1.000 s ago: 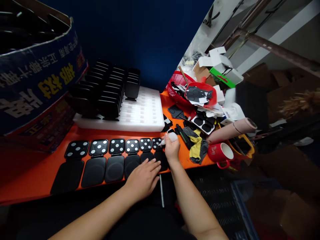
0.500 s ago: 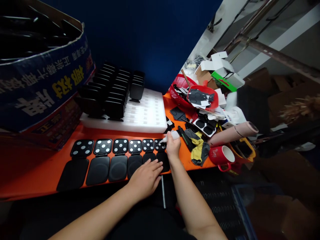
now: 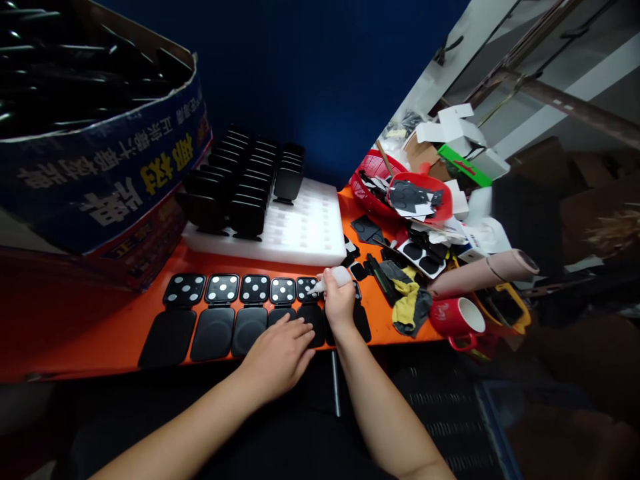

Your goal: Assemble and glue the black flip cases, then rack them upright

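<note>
My right hand (image 3: 339, 305) is closed around a small white squeeze bottle (image 3: 341, 276). Its thin nozzle slants down to the left, with the tip at a black square plate with white dots (image 3: 307, 289). That plate belongs to a row of hinged black pieces, each with a dotted half behind and a plain black flap (image 3: 213, 333) in front. My left hand (image 3: 278, 350) lies palm down, fingers stretched out, over the flaps in front of the nozzle. Behind my right hand, part of the row is hidden.
A white foam block (image 3: 317, 230) behind the row holds upright black pieces (image 3: 249, 217). At left stands a large blue carton (image 3: 125, 167) full of black parts. Rightward are a red basket (image 3: 367, 193), a yellow-grey glove (image 3: 407, 303) and a red mug (image 3: 447, 317).
The bottle in my right hand has moved left along the row, its nozzle now one dotted plate over. My left hand has slid left too. The whole view has shifted slightly.
</note>
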`<action>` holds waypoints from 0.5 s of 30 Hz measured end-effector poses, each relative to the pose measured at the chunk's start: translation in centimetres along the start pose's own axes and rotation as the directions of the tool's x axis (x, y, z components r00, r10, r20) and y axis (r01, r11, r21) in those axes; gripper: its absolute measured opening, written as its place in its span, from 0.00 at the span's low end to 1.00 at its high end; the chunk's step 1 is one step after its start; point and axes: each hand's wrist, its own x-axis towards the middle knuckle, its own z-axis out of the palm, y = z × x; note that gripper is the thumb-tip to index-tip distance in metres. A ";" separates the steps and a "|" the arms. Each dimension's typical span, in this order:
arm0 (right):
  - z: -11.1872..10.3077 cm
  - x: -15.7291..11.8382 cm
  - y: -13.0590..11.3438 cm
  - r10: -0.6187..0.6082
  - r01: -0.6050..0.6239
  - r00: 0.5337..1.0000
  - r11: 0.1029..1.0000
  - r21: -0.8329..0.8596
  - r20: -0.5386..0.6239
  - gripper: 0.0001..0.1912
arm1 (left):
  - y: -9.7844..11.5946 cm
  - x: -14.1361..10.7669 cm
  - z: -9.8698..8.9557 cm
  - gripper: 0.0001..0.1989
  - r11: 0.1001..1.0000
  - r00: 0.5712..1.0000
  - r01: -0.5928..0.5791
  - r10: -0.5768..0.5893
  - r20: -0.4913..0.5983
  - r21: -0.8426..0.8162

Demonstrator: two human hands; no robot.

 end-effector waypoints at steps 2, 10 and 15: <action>0.5 -0.4 -0.2 -0.008 0.009 1.000 0.998 -0.063 0.007 0.17 | -0.6 -0.7 -0.1 0.16 1.000 1.000 0.006 -0.006 -0.012 0.004; 0.0 0.4 0.2 -0.033 0.032 0.999 0.993 -0.109 -0.012 0.18 | -1.2 -1.1 0.7 0.15 0.999 0.997 0.032 -0.034 -0.067 -0.034; 0.8 1.0 0.5 0.013 -0.011 0.998 0.999 0.039 -0.058 0.20 | -1.2 -1.1 0.6 0.15 0.997 0.997 0.049 -0.052 -0.057 -0.053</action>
